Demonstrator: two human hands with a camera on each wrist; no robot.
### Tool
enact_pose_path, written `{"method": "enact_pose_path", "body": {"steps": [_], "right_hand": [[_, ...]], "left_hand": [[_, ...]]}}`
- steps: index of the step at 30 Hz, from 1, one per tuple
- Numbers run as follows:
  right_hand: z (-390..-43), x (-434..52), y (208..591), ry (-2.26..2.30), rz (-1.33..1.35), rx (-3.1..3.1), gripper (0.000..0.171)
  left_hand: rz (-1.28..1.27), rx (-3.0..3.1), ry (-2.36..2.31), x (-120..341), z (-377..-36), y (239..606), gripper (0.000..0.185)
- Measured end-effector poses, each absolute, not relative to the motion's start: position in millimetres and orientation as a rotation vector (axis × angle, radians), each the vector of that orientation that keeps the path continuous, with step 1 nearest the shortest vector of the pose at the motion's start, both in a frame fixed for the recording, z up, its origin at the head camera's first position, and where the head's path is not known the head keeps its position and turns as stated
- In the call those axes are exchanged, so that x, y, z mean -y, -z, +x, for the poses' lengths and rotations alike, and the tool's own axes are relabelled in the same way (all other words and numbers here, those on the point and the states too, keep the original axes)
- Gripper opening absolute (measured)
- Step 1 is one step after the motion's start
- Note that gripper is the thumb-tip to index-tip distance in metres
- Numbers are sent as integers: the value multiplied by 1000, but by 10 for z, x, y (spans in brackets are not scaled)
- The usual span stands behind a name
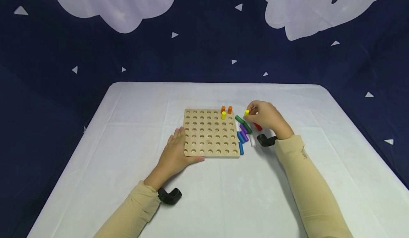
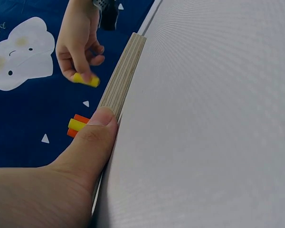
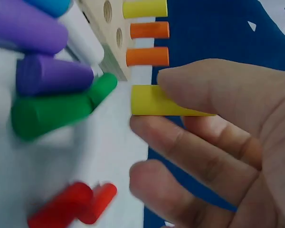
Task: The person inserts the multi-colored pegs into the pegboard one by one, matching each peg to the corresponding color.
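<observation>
Yellow peg (image 3: 145, 100) in pinching right hand (image 1: 268, 115); left hand (image 1: 173, 153), thumb outspread, against board (image 1: 205, 126)

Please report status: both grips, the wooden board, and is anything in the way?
Left grip resting against square, light-wood holed board. Right grip pinching yellow cylindrical peg, outside board. Loose coloured cylindrical pegs beside board; none covering its holes.

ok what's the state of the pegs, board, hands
board: flat, mostly unfilled
orange pegs: upright in board
yellow pegs: one upright in board, one held
green pegs: lying loose
purple pegs: lying loose
blue pegs: lying loose
white pegs: lying loose
red pegs: lying loose
left hand: resting against board
right hand: pinching a yellow peg
</observation>
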State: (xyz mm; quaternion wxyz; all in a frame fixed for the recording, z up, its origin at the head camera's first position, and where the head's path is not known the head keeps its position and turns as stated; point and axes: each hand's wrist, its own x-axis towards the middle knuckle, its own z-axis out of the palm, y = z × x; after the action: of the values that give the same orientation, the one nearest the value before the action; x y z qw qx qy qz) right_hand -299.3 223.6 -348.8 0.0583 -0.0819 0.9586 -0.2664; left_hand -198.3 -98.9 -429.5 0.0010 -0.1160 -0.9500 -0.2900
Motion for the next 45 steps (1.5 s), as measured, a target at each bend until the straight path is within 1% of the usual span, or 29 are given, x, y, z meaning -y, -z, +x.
{"method": "enact_pose_path", "body": {"steps": [7,12,18,36,45], "right_hand": [[-3118,-2087,3608,974,-331,-2891,25],[-3160,-1958,3669,998,-383,-2921,27],[-3152,-1871,3703,991,-357,-2918,25],[-3150,-1823,3712,842,-353,-2939,27],[-3136,-1825,3686,915,-335,-2925,28]], "left_hand": [[-360,2983,905,999,-1980,4294,134],[-358,2988,909,1001,-1977,4298,134],[-352,2997,904,991,-1975,4295,135],[-354,2991,902,1003,-1977,4295,134],[-359,2986,911,1006,-1979,4293,133]]}}
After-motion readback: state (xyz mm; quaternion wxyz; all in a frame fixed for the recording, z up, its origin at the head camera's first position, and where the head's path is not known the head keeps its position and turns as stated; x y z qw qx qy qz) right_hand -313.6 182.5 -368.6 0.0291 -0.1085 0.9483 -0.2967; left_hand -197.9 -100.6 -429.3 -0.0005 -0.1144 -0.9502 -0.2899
